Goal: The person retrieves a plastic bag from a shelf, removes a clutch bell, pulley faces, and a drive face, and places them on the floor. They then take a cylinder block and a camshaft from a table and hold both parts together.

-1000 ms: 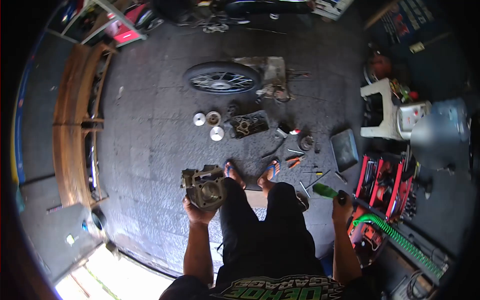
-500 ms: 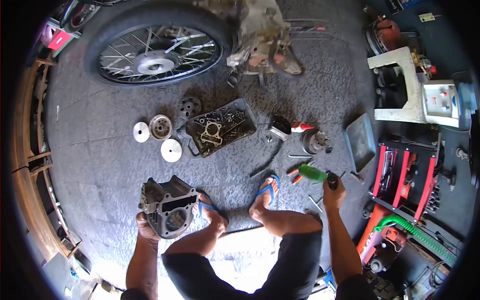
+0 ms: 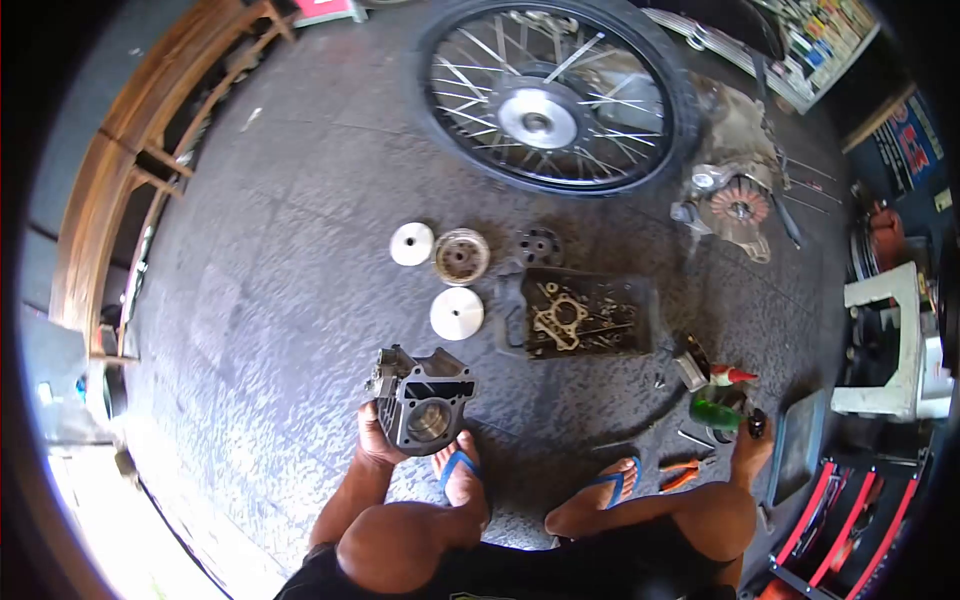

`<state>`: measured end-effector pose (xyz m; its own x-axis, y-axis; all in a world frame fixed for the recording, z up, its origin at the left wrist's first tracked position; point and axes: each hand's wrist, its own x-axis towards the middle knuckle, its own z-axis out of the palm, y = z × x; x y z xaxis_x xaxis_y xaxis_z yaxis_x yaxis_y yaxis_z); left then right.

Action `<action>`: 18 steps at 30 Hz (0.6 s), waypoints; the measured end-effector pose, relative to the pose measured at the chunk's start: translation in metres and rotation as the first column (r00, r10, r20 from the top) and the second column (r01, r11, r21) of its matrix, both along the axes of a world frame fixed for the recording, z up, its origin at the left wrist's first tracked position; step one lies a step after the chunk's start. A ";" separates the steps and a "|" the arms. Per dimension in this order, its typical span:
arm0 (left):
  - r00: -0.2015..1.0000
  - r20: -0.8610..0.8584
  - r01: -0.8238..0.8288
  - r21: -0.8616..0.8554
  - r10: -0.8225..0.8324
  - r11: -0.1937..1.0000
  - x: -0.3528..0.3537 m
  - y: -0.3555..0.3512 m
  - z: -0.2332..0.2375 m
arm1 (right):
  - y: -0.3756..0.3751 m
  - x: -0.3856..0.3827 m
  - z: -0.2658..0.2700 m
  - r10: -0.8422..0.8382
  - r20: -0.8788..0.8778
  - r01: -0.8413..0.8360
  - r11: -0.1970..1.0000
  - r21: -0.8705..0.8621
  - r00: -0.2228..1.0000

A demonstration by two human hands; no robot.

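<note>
My left hand (image 3: 375, 437) grips a grey metal engine cylinder block (image 3: 411, 408) by its left side, thumb on the outer wall. The block is held up over the floor by my left foot, its flat face and round bore turned up toward me. On the right, my right hand (image 3: 752, 458) is closed round the dark end of a green bottle (image 3: 714, 413), whose body points left. Below the bottle on the floor lie orange-handled pliers (image 3: 683, 474) and a metal rod (image 3: 696, 440). A red-tipped white container (image 3: 733, 375) and a small metal part (image 3: 690, 370) sit just above it.
Ahead lies a tray (image 3: 512, 318) of bolts and a gasket, beside pale discs (image 3: 457, 313) and a round drum (image 3: 461, 257). A spoked wheel (image 3: 540, 120) and an engine (image 3: 735, 190) are farther off. At right are a blue tray (image 3: 797, 447) and a red toolbox (image 3: 853, 520).
The view has turned left, so the floor items appear farther right. My left hand still holds the block; my right hand and the green bottle now appear closer to the small parts.
</note>
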<state>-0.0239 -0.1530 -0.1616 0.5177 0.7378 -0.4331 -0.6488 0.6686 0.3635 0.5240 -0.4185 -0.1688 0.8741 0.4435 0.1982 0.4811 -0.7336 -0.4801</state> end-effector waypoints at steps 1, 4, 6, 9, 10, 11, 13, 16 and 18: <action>0.999 -0.015 -0.035 0.061 0.036 0.998 -0.007 -0.009 -0.006 | 0.003 -0.004 0.002 0.019 -0.005 -0.019 1.000 0.017 1.000; 0.997 0.062 -0.058 0.045 0.055 0.997 -0.019 -0.032 0.009 | 0.011 -0.021 0.022 -0.003 0.312 -0.064 0.977 0.204 0.950; 0.994 0.075 -0.086 0.042 0.083 0.995 -0.024 -0.037 0.012 | 0.008 -0.035 0.025 0.035 -0.006 -0.033 0.980 0.199 0.999; 0.989 0.106 -0.114 0.098 0.103 0.989 -0.018 -0.041 0.025 | 0.002 -0.060 -0.021 0.255 -0.318 -0.282 0.958 -0.040 0.913; 0.988 0.131 -0.098 0.122 0.082 0.988 -0.013 -0.036 0.031 | 0.005 -0.078 -0.038 0.099 -0.439 -0.200 0.961 -0.190 0.893; 0.987 0.135 -0.106 0.151 0.086 0.983 -0.008 -0.034 0.038 | 0.013 -0.093 -0.051 -0.070 -0.522 -0.137 0.927 -0.348 0.850; 0.982 0.162 -0.118 0.158 0.092 0.980 0.000 -0.034 0.051 | 0.008 -0.111 -0.089 -0.015 -0.599 -0.246 0.904 -0.351 0.800; 0.977 0.200 -0.103 0.155 0.071 0.983 0.001 -0.036 0.057 | -0.006 -0.142 -0.133 0.073 -0.750 -0.422 0.861 -0.286 0.657; 0.982 0.156 -0.136 0.166 0.110 0.977 0.004 -0.037 0.057 | -0.015 -0.164 -0.152 0.111 -0.856 -0.523 0.828 -0.201 0.505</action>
<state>-0.0199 -0.1901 -0.1042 0.4656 0.8577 -0.2182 -0.7767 0.5142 0.3639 0.3600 -0.4339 -0.3208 0.3452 0.5731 -0.7433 0.2966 -0.8180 -0.4929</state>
